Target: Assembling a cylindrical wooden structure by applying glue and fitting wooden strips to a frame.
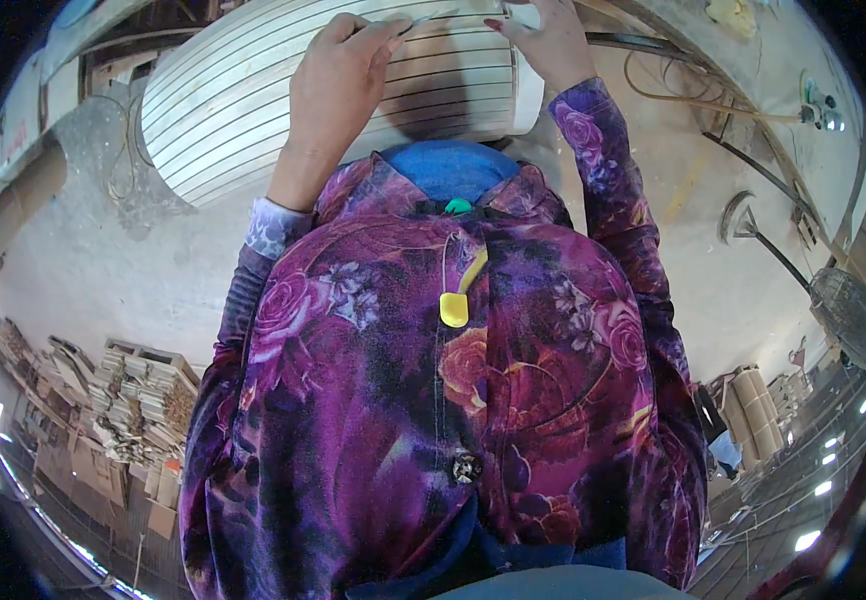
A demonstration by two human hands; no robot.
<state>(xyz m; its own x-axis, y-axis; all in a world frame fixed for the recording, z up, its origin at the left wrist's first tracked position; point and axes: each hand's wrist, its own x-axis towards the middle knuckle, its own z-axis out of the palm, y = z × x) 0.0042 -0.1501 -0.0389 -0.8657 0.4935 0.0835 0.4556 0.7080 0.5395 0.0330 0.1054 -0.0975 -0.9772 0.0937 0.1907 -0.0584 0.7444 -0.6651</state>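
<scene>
In front of me lies a large pale slatted panel (243,110), its boards split by dark parallel lines, with a white edge piece (528,95) at its right end. My left hand (343,80) is closed in a pinch over the panel, holding a thin, light-coloured pointed tool (419,20) whose exact kind I cannot make out. Near the panel's far right corner, my right hand (553,45) has its thumb bent toward a small white piece (523,14) and grips it. The fingertips of that hand are partly cut off by the upper edge.
A hose (688,98) runs along a bench (803,60) at the right. Stacked wooden pieces (138,400) stand at the left, brown rolls (750,410) at the right. A round-based stand (738,218) rests on the concrete floor (203,290). A yellow safety pin (454,308) hangs on my flowered jacket.
</scene>
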